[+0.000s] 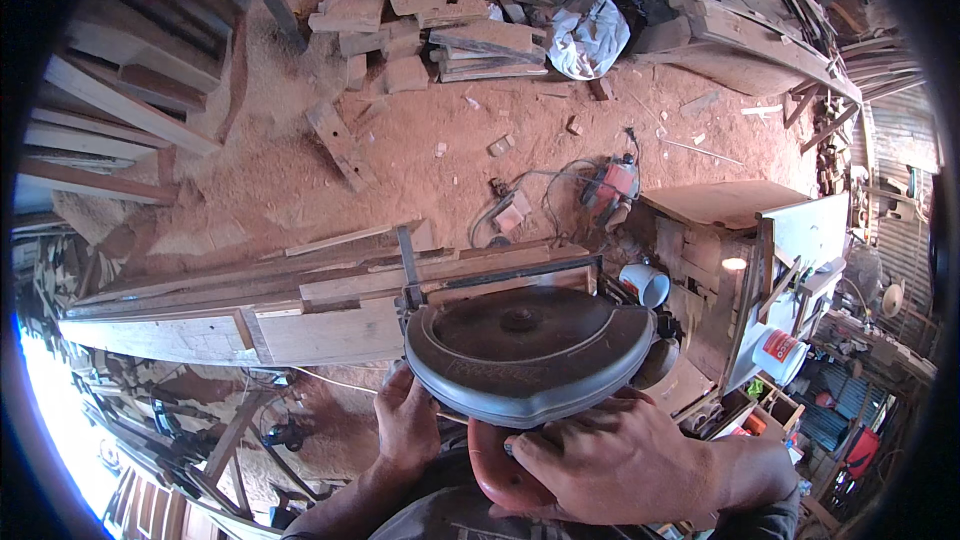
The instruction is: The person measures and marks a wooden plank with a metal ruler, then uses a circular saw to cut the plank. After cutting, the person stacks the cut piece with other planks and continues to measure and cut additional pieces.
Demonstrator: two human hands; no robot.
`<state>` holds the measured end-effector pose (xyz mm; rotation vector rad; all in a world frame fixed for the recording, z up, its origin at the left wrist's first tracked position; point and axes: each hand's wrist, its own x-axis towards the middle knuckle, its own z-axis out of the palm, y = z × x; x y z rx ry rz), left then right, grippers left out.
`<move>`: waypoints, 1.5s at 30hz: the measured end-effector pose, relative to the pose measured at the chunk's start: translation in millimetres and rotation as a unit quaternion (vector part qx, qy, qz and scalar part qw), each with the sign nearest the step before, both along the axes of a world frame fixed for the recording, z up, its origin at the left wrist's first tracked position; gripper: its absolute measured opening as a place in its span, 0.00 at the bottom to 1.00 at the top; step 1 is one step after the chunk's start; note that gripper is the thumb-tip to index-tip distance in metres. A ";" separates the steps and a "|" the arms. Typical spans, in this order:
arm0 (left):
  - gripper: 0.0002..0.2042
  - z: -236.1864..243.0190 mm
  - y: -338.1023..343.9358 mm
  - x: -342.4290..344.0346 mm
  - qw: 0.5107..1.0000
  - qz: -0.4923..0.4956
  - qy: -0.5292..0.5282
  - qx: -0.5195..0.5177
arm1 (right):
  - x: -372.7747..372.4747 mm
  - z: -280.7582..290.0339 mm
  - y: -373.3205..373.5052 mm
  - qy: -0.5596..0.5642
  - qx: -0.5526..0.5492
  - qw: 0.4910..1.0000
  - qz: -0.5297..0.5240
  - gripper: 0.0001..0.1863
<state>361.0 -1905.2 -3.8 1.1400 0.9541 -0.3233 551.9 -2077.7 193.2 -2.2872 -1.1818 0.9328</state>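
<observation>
A power saw [530,340] with a broad, round, dark blade guard and pale grey rim fills the lower middle. My right hand [620,455] is wrapped round its red handle [500,475], just below the guard. Close by the guard's left edge, my left hand [408,420] has its fingers curled upward; what they grip, if anything, is hidden. A pale board [330,332] stretches leftward from the saw. Behind the guard runs a dark metal frame [510,275]. The guard covers the blade.
Two corded red power tools [612,185] [514,212] lie on the dusty ground beyond. Stacked timber offcuts [490,45] and a white sack [590,38] sit farther off. At right are a wooden cabinet [720,202], a white bucket [645,285] and another bucket [780,355].
</observation>
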 end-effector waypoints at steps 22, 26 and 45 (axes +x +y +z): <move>0.13 13.2 -4.0 14.7 0.992 0.081 0.035 -0.095 | 1.6 -6.0 -6.4 -0.006 0.027 0.999 0.022 0.27; 0.13 17.0 -2.2 16.5 0.989 0.093 0.031 -0.107 | 1.7 -5.0 -5.7 0.001 0.004 0.999 0.035 0.28; 0.10 26.7 33.1 15.5 0.993 0.083 0.025 -0.077 | -0.9 -2.5 42.3 -0.011 0.021 0.996 0.081 0.33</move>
